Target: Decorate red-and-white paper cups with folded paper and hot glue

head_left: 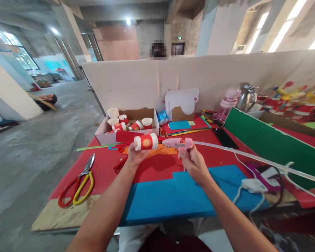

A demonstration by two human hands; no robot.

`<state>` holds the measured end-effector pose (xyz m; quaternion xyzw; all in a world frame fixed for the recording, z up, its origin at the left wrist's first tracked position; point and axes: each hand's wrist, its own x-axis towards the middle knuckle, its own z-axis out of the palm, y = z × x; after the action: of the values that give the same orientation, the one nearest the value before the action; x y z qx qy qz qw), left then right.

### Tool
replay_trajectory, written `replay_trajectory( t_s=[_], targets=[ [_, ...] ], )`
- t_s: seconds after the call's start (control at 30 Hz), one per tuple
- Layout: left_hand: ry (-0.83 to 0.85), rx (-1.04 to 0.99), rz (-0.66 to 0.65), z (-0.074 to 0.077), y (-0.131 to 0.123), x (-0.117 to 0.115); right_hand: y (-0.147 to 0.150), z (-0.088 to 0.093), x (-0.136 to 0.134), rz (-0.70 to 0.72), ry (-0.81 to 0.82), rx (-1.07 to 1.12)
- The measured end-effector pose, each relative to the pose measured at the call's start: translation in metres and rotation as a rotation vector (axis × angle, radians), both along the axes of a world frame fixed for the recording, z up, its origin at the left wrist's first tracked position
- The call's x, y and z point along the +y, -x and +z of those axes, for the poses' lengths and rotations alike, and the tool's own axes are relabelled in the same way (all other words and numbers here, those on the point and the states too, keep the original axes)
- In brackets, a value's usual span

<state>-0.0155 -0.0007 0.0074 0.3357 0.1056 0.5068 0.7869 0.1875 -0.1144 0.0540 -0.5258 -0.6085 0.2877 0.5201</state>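
Note:
A red-and-white paper cup [146,142] with a gold emblem lies sideways in my left hand [137,154], whose fingers are wrapped round it from below. My right hand [193,161] grips the handle of a pink hot glue gun [176,143]. The gun's nozzle points left, close to one end of the cup; whether it touches cannot be made out. A long whitish glue stick [241,154] runs out of the gun's back toward the right. Below the hands are orange paper [162,149] and a red sheet [157,168] on the table.
Behind my left hand stands a box [102,134] with several paper cups. Scissors [86,171] with red and yellow handles lie at left. Blue sheets [152,199] cover the front edge. A green-sided box [267,143], a phone [225,138] and a white plug with cables [254,185] are at right.

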Motion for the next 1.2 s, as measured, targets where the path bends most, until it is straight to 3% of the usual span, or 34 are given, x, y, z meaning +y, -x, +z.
replay_trajectory(
  t_s=[0.47,0.67,0.87,1.2],
  targets=[
    [0.048,-0.077,-0.004,-0.002,-0.002,0.003,0.002,-0.013,0.0,-0.034,0.033,-0.055],
    [0.142,-0.131,0.119,-0.003,-0.006,0.004,0.009,-0.017,-0.005,-0.051,0.019,-0.131],
    [0.357,-0.14,0.307,0.0,-0.012,0.009,0.008,-0.019,0.001,-0.227,-0.108,-0.276],
    [0.451,-0.064,0.341,0.003,-0.023,0.006,0.019,-0.044,0.027,-0.349,-0.154,-0.369]
  ],
)
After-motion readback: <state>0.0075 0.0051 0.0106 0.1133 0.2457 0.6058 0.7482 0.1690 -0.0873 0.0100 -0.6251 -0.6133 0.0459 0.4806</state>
